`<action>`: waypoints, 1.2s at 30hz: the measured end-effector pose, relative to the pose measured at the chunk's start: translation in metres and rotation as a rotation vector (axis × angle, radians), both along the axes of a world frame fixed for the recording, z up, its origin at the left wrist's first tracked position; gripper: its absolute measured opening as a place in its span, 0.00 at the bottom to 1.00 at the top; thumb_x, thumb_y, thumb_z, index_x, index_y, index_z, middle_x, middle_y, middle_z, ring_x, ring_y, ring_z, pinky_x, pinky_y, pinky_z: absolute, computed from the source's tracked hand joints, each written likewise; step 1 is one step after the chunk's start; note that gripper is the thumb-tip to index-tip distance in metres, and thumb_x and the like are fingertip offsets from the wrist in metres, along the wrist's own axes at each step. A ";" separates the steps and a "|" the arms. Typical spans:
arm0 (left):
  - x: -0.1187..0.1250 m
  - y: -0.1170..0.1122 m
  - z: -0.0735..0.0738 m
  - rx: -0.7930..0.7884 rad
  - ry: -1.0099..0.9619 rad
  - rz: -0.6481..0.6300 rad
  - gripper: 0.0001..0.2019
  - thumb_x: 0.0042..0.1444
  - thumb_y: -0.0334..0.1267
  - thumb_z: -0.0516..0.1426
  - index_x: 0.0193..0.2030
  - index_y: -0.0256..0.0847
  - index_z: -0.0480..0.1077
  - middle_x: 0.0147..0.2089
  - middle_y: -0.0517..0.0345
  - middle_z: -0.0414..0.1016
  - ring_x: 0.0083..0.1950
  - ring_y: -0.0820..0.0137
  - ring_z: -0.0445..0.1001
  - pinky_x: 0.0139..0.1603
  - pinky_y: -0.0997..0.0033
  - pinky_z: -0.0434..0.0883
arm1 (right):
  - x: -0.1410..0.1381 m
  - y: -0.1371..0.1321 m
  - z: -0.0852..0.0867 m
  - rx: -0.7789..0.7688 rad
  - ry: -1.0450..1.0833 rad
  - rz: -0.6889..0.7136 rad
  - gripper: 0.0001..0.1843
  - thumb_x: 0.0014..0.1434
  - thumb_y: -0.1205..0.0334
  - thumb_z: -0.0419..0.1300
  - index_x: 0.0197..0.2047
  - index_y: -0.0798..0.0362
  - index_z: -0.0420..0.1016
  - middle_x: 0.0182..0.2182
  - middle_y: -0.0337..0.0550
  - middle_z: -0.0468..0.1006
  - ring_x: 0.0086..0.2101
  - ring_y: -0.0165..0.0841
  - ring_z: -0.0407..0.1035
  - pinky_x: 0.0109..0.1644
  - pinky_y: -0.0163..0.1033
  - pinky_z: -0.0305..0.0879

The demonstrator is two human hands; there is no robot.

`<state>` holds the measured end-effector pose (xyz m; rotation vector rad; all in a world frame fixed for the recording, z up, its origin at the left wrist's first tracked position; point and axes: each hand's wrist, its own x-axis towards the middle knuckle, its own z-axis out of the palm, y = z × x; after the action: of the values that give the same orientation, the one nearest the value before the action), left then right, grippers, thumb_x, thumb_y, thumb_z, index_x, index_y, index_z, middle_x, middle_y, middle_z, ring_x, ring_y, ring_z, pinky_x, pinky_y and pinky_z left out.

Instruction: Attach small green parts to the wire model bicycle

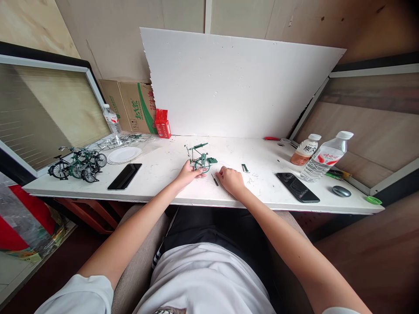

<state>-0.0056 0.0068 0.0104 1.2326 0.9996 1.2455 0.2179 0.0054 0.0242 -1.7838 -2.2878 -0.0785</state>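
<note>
My left hand [189, 173] is closed around the lower part of a small green model bicycle [202, 163], which stands tilted above the white table with one wheel and the frame in sight. To the right of it, my right hand [231, 179] rests on the table with its fingers curled together; whatever they may pinch is too small to make out. A short dark screwdriver-like stick [215, 179] lies between the two hands. Beyond the right hand is a small green part [245, 168].
Finished-looking model bicycles [78, 165] cluster at the left, beside white plates [124, 155] and a phone [125, 176]. On the right are another phone [297, 187], a brown-drink bottle [305, 149], a water bottle [327, 157] and a mouse [341, 191]. A white board [238, 87] stands behind.
</note>
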 end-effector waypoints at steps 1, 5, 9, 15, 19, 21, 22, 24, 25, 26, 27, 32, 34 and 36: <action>0.000 0.000 0.000 0.000 -0.004 -0.001 0.28 0.60 0.39 0.72 0.60 0.41 0.62 0.54 0.42 0.84 0.42 0.62 0.87 0.49 0.61 0.76 | 0.000 -0.001 0.001 0.002 -0.004 0.008 0.18 0.79 0.51 0.52 0.50 0.53 0.78 0.43 0.53 0.86 0.43 0.42 0.80 0.42 0.39 0.61; 0.000 0.001 -0.001 -0.001 -0.003 -0.006 0.29 0.60 0.39 0.72 0.60 0.41 0.62 0.53 0.42 0.85 0.42 0.62 0.87 0.49 0.61 0.77 | 0.002 -0.004 0.007 -0.001 -0.028 0.056 0.16 0.77 0.53 0.54 0.47 0.52 0.80 0.43 0.51 0.87 0.42 0.42 0.80 0.43 0.39 0.61; 0.000 0.001 -0.001 -0.001 0.005 -0.004 0.28 0.59 0.38 0.72 0.60 0.41 0.63 0.53 0.42 0.85 0.42 0.62 0.87 0.49 0.61 0.77 | 0.008 -0.005 0.016 -0.035 -0.007 0.078 0.14 0.76 0.55 0.56 0.46 0.51 0.82 0.43 0.49 0.87 0.41 0.41 0.80 0.41 0.39 0.60; 0.001 0.000 -0.001 -0.008 0.006 -0.006 0.28 0.60 0.38 0.71 0.60 0.41 0.63 0.52 0.43 0.84 0.42 0.62 0.87 0.49 0.61 0.77 | 0.009 -0.006 0.019 -0.072 -0.017 0.079 0.15 0.77 0.56 0.55 0.50 0.53 0.81 0.45 0.52 0.87 0.43 0.41 0.80 0.44 0.39 0.62; 0.001 0.001 -0.002 -0.006 -0.001 -0.007 0.29 0.59 0.37 0.72 0.60 0.42 0.62 0.51 0.44 0.84 0.41 0.62 0.87 0.49 0.61 0.77 | 0.005 -0.004 0.011 -0.046 -0.050 0.067 0.17 0.79 0.55 0.52 0.53 0.55 0.79 0.46 0.55 0.86 0.44 0.43 0.80 0.45 0.40 0.63; 0.001 0.001 -0.002 -0.007 -0.003 -0.009 0.29 0.59 0.37 0.72 0.61 0.42 0.62 0.51 0.45 0.84 0.40 0.63 0.87 0.49 0.61 0.76 | 0.004 -0.001 0.005 -0.024 -0.055 0.059 0.17 0.79 0.55 0.51 0.54 0.55 0.78 0.45 0.55 0.86 0.44 0.44 0.81 0.45 0.40 0.63; 0.001 0.001 -0.001 -0.007 -0.004 -0.009 0.29 0.59 0.37 0.72 0.61 0.42 0.62 0.51 0.45 0.84 0.40 0.63 0.87 0.49 0.62 0.76 | 0.004 0.000 0.003 -0.017 -0.053 0.057 0.18 0.80 0.55 0.50 0.54 0.55 0.77 0.45 0.55 0.86 0.44 0.44 0.81 0.45 0.40 0.63; 0.001 0.000 -0.001 -0.008 0.001 -0.007 0.29 0.59 0.37 0.71 0.61 0.42 0.62 0.50 0.46 0.84 0.40 0.63 0.87 0.48 0.63 0.76 | 0.004 0.003 -0.002 -0.016 -0.037 0.054 0.18 0.80 0.54 0.48 0.54 0.55 0.76 0.46 0.55 0.86 0.45 0.44 0.81 0.45 0.40 0.64; 0.002 0.000 -0.001 -0.008 0.005 -0.005 0.28 0.60 0.37 0.71 0.60 0.42 0.62 0.50 0.46 0.84 0.40 0.63 0.87 0.47 0.64 0.76 | 0.005 0.004 -0.003 -0.022 -0.025 0.053 0.19 0.81 0.53 0.47 0.55 0.54 0.75 0.46 0.55 0.86 0.46 0.44 0.81 0.45 0.40 0.64; 0.002 0.000 -0.001 -0.009 0.010 -0.005 0.28 0.60 0.37 0.71 0.61 0.41 0.62 0.50 0.46 0.84 0.40 0.64 0.87 0.47 0.64 0.75 | 0.005 0.005 -0.004 -0.030 -0.011 0.051 0.20 0.81 0.52 0.46 0.56 0.54 0.74 0.47 0.55 0.86 0.46 0.44 0.81 0.45 0.40 0.64; 0.002 -0.001 0.000 -0.010 0.016 -0.004 0.28 0.60 0.37 0.71 0.61 0.41 0.62 0.51 0.46 0.84 0.40 0.64 0.87 0.46 0.65 0.75 | 0.006 0.005 -0.004 -0.037 0.003 0.050 0.20 0.81 0.52 0.45 0.57 0.54 0.73 0.47 0.55 0.86 0.46 0.44 0.81 0.45 0.40 0.64; 0.003 -0.001 0.000 -0.009 0.041 0.002 0.27 0.61 0.35 0.69 0.61 0.41 0.61 0.52 0.45 0.84 0.40 0.65 0.87 0.44 0.67 0.75 | 0.008 0.005 -0.003 -0.061 0.044 0.073 0.17 0.81 0.57 0.45 0.59 0.53 0.70 0.49 0.53 0.86 0.47 0.43 0.80 0.44 0.40 0.63; 0.003 -0.001 0.001 -0.008 0.052 0.003 0.26 0.62 0.35 0.69 0.61 0.41 0.61 0.52 0.45 0.84 0.39 0.65 0.87 0.44 0.68 0.74 | 0.009 0.005 -0.003 -0.066 0.051 0.083 0.15 0.80 0.61 0.46 0.59 0.53 0.70 0.51 0.53 0.85 0.48 0.43 0.80 0.43 0.39 0.62; 0.004 -0.001 0.001 -0.008 0.059 0.003 0.27 0.62 0.36 0.69 0.61 0.41 0.61 0.52 0.45 0.84 0.40 0.65 0.87 0.44 0.67 0.75 | 0.010 0.005 -0.004 -0.062 0.057 0.093 0.14 0.79 0.65 0.46 0.59 0.52 0.70 0.52 0.52 0.85 0.47 0.42 0.80 0.42 0.39 0.61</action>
<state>-0.0021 0.0059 0.0114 1.2686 1.0485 1.2121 0.2280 0.0105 0.0203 -1.6826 -2.3527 0.0598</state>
